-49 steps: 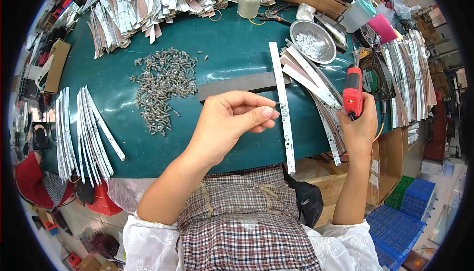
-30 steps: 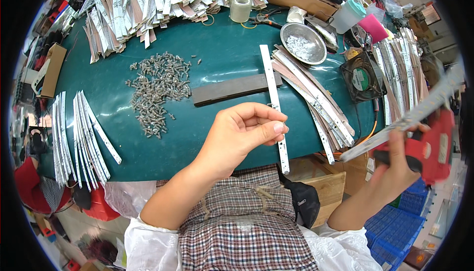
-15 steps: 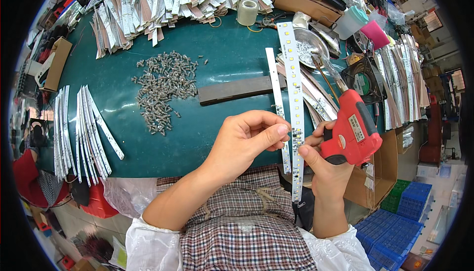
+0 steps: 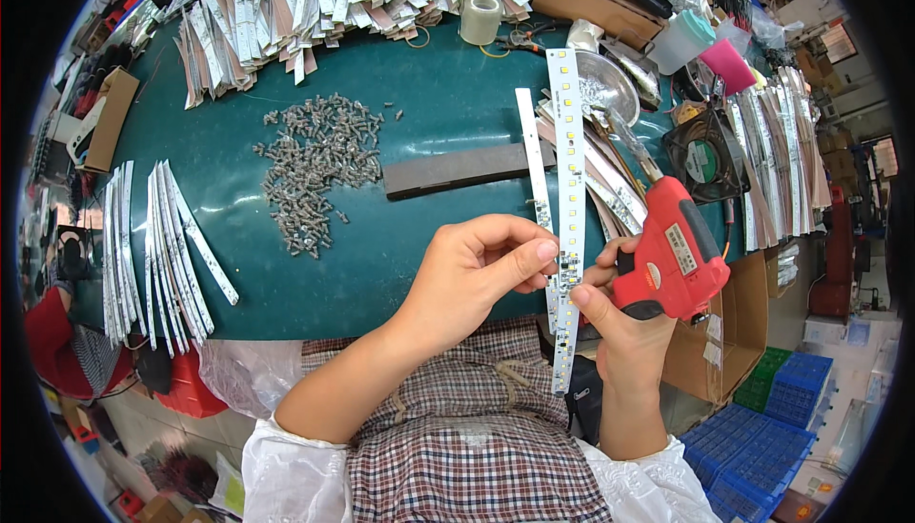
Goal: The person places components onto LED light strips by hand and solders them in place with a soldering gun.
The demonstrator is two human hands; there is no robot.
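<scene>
My right hand (image 4: 624, 309) grips a red soldering gun (image 4: 677, 251) and pinches an LED strip board (image 4: 574, 156) between thumb and fingers. The strip stands nearly upright in the picture, its yellow LEDs and small chips facing up. The gun's metal tip points away, toward a metal bowl (image 4: 610, 85). My left hand (image 4: 486, 266) is closed in a pinch just left of the strip; what it holds, if anything, is too small to name. Beyond it, a second white strip (image 4: 534, 156) lies across the end of a dark bar (image 4: 453, 173).
A heap of small metal-ended parts (image 4: 319, 161) lies left of centre on the green table (image 4: 429, 280). Finished-looking strips (image 4: 172, 261) lie at left, and a large pile of strips (image 4: 324, 9) at the back. A fan (image 4: 705, 156) and a tape roll (image 4: 479, 20) stand farther off.
The LED strip has tilted a little, its far end to the right and its near end to the left. The soldering gun has shifted slightly left. My left hand has barely moved.
</scene>
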